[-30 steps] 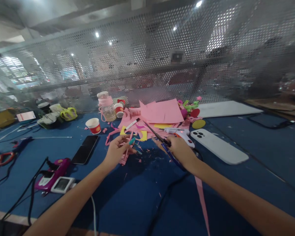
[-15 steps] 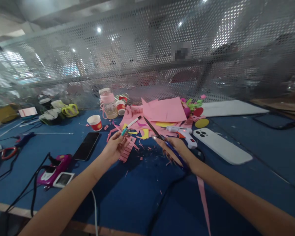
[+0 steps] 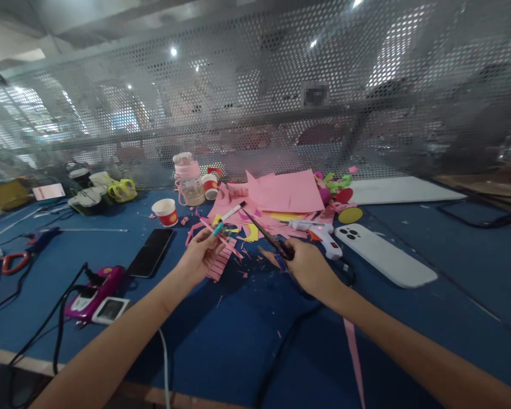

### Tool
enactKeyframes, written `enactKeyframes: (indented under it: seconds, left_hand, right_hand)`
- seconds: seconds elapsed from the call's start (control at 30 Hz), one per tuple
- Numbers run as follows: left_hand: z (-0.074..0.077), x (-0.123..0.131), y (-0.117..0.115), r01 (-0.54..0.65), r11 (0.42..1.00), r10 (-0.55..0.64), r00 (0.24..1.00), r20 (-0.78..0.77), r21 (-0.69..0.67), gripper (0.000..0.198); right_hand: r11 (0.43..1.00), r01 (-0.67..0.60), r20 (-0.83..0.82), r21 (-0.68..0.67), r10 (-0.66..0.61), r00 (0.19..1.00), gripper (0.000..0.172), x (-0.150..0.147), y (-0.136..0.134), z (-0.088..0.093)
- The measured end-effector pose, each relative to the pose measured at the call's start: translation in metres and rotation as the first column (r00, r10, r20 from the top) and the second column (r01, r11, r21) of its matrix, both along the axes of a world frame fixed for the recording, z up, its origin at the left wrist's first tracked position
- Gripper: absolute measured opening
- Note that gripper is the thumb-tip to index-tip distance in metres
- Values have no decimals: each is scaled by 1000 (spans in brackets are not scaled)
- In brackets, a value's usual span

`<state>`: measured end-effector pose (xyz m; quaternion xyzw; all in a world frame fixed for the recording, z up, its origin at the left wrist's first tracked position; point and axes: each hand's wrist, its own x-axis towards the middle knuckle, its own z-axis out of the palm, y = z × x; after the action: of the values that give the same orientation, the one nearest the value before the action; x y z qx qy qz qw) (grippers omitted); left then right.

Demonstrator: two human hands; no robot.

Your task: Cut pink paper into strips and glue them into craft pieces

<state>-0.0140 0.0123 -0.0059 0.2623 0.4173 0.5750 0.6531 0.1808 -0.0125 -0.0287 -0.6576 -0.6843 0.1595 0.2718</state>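
Note:
My left hand (image 3: 202, 251) is closed, pinching a thin pink paper strip (image 3: 215, 232) that slants past the fingertips. A teal piece (image 3: 218, 228) shows at those fingers; I cannot tell whether it belongs to the white pen-like stick with a dark tip (image 3: 233, 212) just beyond. My right hand (image 3: 309, 264) grips scissors (image 3: 266, 233) with dark blue handles, their long dark blades pointing up and left toward the stick. Beneath the left fingers lies a pink paper piece with lines across it (image 3: 221, 262). Behind both hands is a heap of pink paper (image 3: 287, 192).
A white glue gun (image 3: 319, 234) and a large white phone-shaped object (image 3: 385, 254) lie at the right. At the left are a black phone (image 3: 151, 253), a paper cup (image 3: 165, 213), a pink-topped bottle (image 3: 189, 180) and a purple power strip (image 3: 96, 292). Cables cross the blue table (image 3: 221, 346).
My right hand has turned over on the scissors, so its back now faces up, and the blade tips have shifted slightly left. The pink strip in my left hand now shows more clearly.

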Motion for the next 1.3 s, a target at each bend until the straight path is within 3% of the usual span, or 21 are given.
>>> enactKeyframes:
  seconds: [0.1,0.17,0.47,0.67,0.73,0.83,0.93,1.0,1.17,1.3]
  left_hand:
    - [-1,-1,1,1,1000,-1,1000,9,13,22]
    - [0,-1,1,-5,1000,5,1000,30,15,27]
    - [-2,-2,3,37,998,-38,999,16,44,28]
    - [-9,-4,6,13,964,22,992,-127,264,15]
    - [-12,-6,5,51,915,71,956,-284,400,11]
    - [-16,-8,0,283,761,127,817,-562,583,2]
    - [-17,-10,-9,564,561,166,641,-749,606,10]
    - [-17,-10,-14,663,470,193,568,-800,584,17]
    - [-15,-9,-19,776,379,259,434,-863,504,26]
    - [-17,-11,-18,844,260,413,342,-844,469,30]
  right_hand:
    - [995,100,232,28,-104,967,26,-3,-3,1]
    - [995,103,305,9,-101,947,28,-4,-4,0]
    - [998,36,348,49,-51,936,33,-4,-1,-8]
    - [995,79,421,65,-99,901,31,-6,-3,-8]
    - [993,83,460,84,-113,881,29,-6,-4,-7]
    - [993,89,498,81,-118,859,30,-6,-5,-5]
    - [989,137,508,53,-145,849,33,-5,-6,-2]
    - [986,158,509,49,-161,845,34,-4,-6,0]
    - [992,119,494,33,-120,861,29,-2,-3,1]
    - [993,94,516,76,-120,848,27,-2,-2,-2]
